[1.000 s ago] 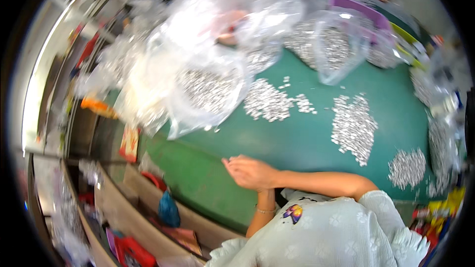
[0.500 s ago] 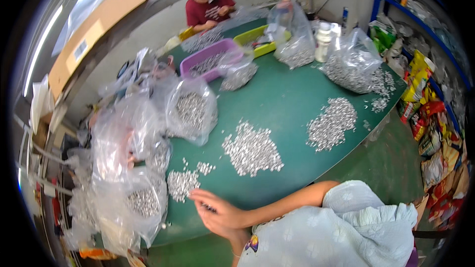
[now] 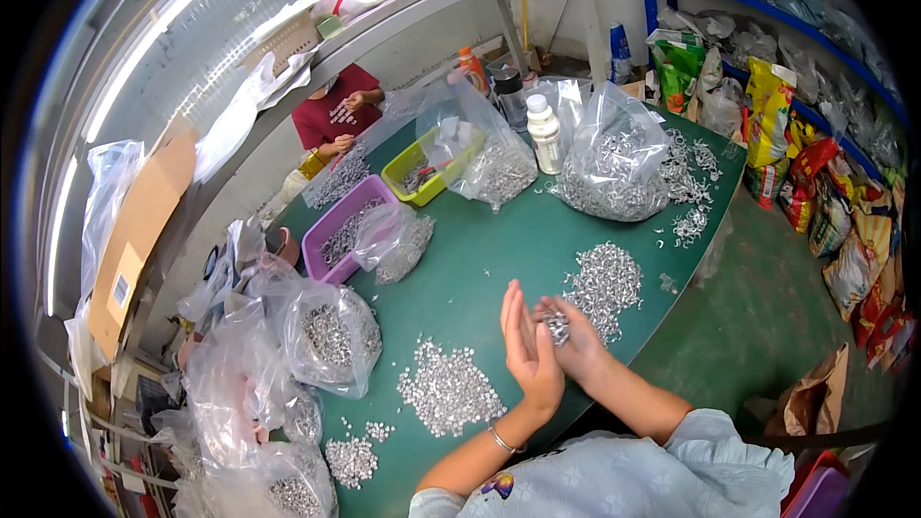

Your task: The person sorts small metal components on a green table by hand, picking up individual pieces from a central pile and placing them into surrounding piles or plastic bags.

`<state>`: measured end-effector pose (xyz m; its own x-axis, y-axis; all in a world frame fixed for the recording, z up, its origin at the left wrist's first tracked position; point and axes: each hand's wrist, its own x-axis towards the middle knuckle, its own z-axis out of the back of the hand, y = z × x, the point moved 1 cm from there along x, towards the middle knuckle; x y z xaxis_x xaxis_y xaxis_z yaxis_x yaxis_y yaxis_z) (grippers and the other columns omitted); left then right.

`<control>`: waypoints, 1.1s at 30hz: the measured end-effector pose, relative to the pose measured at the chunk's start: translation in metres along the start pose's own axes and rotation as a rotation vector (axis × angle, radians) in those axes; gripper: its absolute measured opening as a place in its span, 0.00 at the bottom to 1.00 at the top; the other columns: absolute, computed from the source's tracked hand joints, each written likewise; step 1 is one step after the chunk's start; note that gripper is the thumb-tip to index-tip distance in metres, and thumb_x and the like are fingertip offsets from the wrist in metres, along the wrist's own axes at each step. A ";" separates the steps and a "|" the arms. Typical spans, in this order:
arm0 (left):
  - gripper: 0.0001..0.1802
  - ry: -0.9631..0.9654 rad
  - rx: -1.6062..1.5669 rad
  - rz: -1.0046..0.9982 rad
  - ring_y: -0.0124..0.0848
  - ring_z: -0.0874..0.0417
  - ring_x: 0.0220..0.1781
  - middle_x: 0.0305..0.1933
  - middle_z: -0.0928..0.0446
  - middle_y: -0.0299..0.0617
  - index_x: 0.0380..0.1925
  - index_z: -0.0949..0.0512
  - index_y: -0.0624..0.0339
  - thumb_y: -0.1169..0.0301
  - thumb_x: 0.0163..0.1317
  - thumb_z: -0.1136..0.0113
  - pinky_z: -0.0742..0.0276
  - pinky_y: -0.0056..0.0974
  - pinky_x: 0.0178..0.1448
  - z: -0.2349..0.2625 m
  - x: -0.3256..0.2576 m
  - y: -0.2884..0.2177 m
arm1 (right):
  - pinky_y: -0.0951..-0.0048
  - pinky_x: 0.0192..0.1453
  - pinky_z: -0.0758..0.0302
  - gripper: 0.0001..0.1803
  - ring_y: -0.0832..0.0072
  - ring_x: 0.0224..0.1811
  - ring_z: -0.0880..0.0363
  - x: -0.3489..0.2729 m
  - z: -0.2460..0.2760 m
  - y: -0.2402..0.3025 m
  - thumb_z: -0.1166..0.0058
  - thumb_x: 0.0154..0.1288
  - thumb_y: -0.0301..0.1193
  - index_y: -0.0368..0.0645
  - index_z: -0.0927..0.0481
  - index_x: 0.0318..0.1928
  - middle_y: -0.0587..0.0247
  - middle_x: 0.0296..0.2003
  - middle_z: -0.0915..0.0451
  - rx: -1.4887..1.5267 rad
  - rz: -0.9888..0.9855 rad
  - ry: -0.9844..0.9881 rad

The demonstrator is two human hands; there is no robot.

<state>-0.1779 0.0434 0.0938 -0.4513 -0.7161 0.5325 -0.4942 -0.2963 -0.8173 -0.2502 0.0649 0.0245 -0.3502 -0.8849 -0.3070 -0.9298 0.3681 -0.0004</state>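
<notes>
Close together over the right part of the green table (image 3: 480, 259), my two hands are raised. My right hand (image 3: 585, 350) is cupped, with a clump of small silvery metal parts (image 3: 555, 327) in it. Beside it, my left hand (image 3: 530, 350) stands upright, fingers stretched out and the palm turned toward the clump. I cannot tell whether the left palm touches the parts. Just beyond my right hand lies a loose pile of curved metal parts (image 3: 606, 286). A flatter, brighter pile of small pieces (image 3: 449, 388) lies left of my left wrist, and a smaller heap (image 3: 351, 460) farther left.
Clear bags of metal parts stand at left (image 3: 331, 336) and far right (image 3: 614, 173). A purple basket (image 3: 317, 254), a lime-green basket (image 3: 408, 194) and a white bottle (image 3: 544, 134) stand toward the back. Across the table, a person in a maroon shirt (image 3: 331, 115) handles parts.
Both hands have moved right, from beside the small left heap to near the right pile. They have come apart, and the clump in my right hand shows clearly. The whole view has shifted.
</notes>
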 end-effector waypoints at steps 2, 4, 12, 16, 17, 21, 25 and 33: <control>0.23 0.029 -0.017 -0.127 0.38 0.43 0.69 0.65 0.42 0.49 0.59 0.40 0.70 0.80 0.62 0.58 0.49 0.44 0.71 -0.003 0.007 0.003 | 0.77 0.29 0.29 0.09 0.75 0.29 0.28 0.000 0.004 0.038 0.50 0.64 0.35 0.42 0.28 0.34 0.58 0.32 0.25 0.049 -0.030 0.043; 0.22 0.044 0.033 0.005 0.36 0.37 0.65 0.61 0.38 0.48 0.57 0.38 0.69 0.80 0.61 0.54 0.41 0.43 0.67 0.002 0.021 0.007 | 0.80 0.19 0.35 0.09 0.77 0.22 0.31 -0.007 -0.014 0.075 0.49 0.64 0.35 0.44 0.30 0.31 0.59 0.28 0.26 -0.033 -0.004 0.029; 0.27 0.279 0.023 0.594 0.32 0.27 0.54 0.56 0.33 0.47 0.59 0.40 0.67 0.70 0.63 0.46 0.29 0.36 0.53 -0.022 0.084 0.067 | 0.81 0.15 0.40 0.08 0.77 0.20 0.33 0.029 -0.151 0.260 0.56 0.67 0.32 0.39 0.30 0.35 0.61 0.24 0.29 -0.136 0.442 0.039; 0.32 0.264 0.050 0.714 0.31 0.25 0.48 0.50 0.29 0.48 0.58 0.41 0.71 0.64 0.60 0.41 0.25 0.35 0.47 -0.077 0.143 0.095 | 0.82 0.18 0.39 0.06 0.76 0.24 0.31 0.072 -0.168 0.280 0.52 0.63 0.28 0.37 0.29 0.35 0.60 0.25 0.28 -0.534 0.516 -0.080; 0.31 0.229 0.037 0.728 0.30 0.24 0.44 0.46 0.28 0.48 0.56 0.38 0.72 0.64 0.59 0.40 0.24 0.34 0.45 -0.095 0.156 0.103 | 0.83 0.17 0.39 0.06 0.77 0.23 0.31 0.082 -0.164 0.290 0.50 0.61 0.28 0.37 0.28 0.32 0.61 0.24 0.28 -0.718 0.484 -0.054; 0.19 0.258 0.047 0.792 0.27 0.24 0.26 0.30 0.24 0.43 0.41 0.27 0.73 0.67 0.56 0.39 0.24 0.30 0.33 -0.109 0.188 0.166 | 0.81 0.13 0.46 0.13 0.84 0.15 0.36 0.094 -0.160 0.279 0.39 0.56 0.36 0.42 0.27 0.25 0.69 0.18 0.30 -1.549 0.422 -0.246; 0.08 0.226 0.000 0.742 0.25 0.29 0.17 0.21 0.26 0.39 0.28 0.23 0.70 0.73 0.54 0.42 0.29 0.28 0.26 -0.115 0.190 0.165 | 0.79 0.14 0.48 0.18 0.84 0.12 0.43 0.081 -0.164 0.266 0.33 0.50 0.39 0.41 0.27 0.23 0.75 0.13 0.36 -2.056 0.157 -0.168; 0.07 0.160 -0.112 0.703 0.24 0.29 0.21 0.23 0.26 0.39 0.30 0.24 0.70 0.75 0.55 0.44 0.31 0.27 0.28 -0.116 0.178 0.159 | 0.77 0.16 0.43 0.12 0.83 0.14 0.40 0.080 -0.158 0.277 0.36 0.53 0.36 0.42 0.22 0.29 0.75 0.12 0.36 -2.343 -0.236 -0.042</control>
<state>-0.4230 -0.0578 0.0837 -0.7890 -0.6095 -0.0771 -0.1167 0.2718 -0.9552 -0.5540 0.0515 0.1502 -0.2856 -0.8321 -0.4754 0.5415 -0.5494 0.6364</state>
